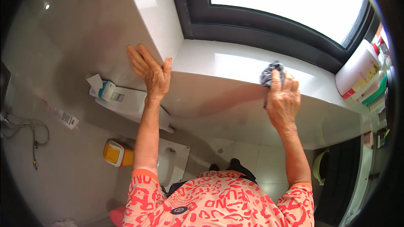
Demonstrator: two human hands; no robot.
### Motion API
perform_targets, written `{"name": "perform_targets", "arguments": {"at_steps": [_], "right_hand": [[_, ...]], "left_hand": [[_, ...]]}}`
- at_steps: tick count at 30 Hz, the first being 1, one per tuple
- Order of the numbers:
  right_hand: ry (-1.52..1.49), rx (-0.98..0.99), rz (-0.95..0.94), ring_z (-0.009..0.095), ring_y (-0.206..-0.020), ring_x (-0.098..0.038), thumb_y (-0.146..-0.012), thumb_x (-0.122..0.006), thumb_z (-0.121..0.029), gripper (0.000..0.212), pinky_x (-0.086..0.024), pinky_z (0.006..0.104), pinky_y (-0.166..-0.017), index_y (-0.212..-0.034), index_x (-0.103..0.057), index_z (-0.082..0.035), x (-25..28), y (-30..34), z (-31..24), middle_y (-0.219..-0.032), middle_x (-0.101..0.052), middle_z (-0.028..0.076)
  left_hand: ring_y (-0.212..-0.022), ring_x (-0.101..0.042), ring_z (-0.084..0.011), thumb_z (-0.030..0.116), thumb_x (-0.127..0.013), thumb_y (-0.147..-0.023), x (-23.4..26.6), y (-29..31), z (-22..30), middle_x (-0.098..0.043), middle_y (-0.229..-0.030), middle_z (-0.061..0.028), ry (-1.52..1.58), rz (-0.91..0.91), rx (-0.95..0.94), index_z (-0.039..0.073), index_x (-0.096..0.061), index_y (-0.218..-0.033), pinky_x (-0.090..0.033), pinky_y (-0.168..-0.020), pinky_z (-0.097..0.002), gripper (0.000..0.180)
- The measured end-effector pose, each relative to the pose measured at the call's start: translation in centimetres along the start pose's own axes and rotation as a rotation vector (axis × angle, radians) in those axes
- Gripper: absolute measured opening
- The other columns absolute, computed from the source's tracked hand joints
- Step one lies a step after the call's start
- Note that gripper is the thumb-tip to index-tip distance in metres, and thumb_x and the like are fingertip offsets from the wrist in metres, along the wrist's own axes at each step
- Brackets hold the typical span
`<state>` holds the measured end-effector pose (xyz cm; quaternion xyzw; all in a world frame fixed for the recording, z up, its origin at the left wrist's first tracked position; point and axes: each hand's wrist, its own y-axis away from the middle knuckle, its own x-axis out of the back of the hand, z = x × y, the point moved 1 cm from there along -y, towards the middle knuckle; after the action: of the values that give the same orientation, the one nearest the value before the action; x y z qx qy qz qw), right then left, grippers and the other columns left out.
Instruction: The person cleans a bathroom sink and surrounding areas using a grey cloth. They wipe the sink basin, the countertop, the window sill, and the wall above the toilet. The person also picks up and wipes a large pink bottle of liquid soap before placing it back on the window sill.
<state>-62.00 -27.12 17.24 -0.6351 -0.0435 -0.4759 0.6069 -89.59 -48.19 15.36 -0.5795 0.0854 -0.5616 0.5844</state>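
My right hand [284, 101] presses a crumpled dark grey cloth [271, 72] onto the white window sill [202, 56], close to its front edge. Its fingers are bent over the cloth, part of which they hide. My left hand [152, 73] lies against the glossy wall [101, 29] at the corner where the window recess begins. The left fingers are stretched out flat, with the thumb by the recess edge, and hold nothing. Above the sill runs the dark window frame [252, 27] around a bright pane.
White and green bottles [357, 69] stand at the sill's right end. Below on the left are a white cistern [130, 101] with a tissue pack on it, a yellow bin [115, 153] and a squat toilet [179, 159]. Metal hoses [33, 132] hang at far left.
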Motion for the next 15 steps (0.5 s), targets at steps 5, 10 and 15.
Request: {"name": "perform_targets", "arguments": {"at_steps": [5, 10, 15], "right_hand": [[-0.101, 0.149, 0.139, 0.026, -0.094, -0.053, -0.079, -0.057, -0.012, 0.042, -0.040, 0.0375, -0.064, -0.121, -0.057, -0.007, -2.0, -2.2, -7.5, -0.120, -0.053, 0.020], [-0.317, 0.486, 0.435, 0.020, -0.099, -0.049, -0.078, -0.059, -0.021, 0.041, -0.037, 0.0341, -0.073, -0.118, -0.058, -0.017, -4.6, -4.5, -15.0, -0.130, -0.049, 0.009], [-0.249, 0.568, 0.436, 0.013, -0.101, -0.043, -0.083, -0.056, -0.027, 0.027, -0.033, 0.0287, -0.076, -0.108, -0.061, -0.020, -6.8, -4.6, -17.8, -0.126, -0.048, -0.005]], "left_hand": [[-0.139, 0.009, -0.0467, 0.063, -0.038, -0.091, -0.2, 0.0, -0.3, 0.012, -0.149, -0.0320, 0.009, 0.040, -0.033, 0.001, 0.006, -0.147, -0.001, -0.107, -0.0614, 0.094], [-0.140, 0.005, -0.0449, 0.062, -0.035, -0.093, 0.6, 0.0, 0.0, 0.008, -0.151, -0.0298, 0.001, 0.024, -0.016, 0.002, 0.001, -0.148, -0.004, -0.108, -0.0589, 0.089], [-0.141, 0.000, -0.0423, 0.052, -0.045, -0.093, 2.2, -0.1, 1.3, 0.003, -0.152, -0.0282, 0.032, -0.041, 0.022, 0.006, -0.002, -0.149, -0.009, -0.111, -0.0540, 0.084]]}}
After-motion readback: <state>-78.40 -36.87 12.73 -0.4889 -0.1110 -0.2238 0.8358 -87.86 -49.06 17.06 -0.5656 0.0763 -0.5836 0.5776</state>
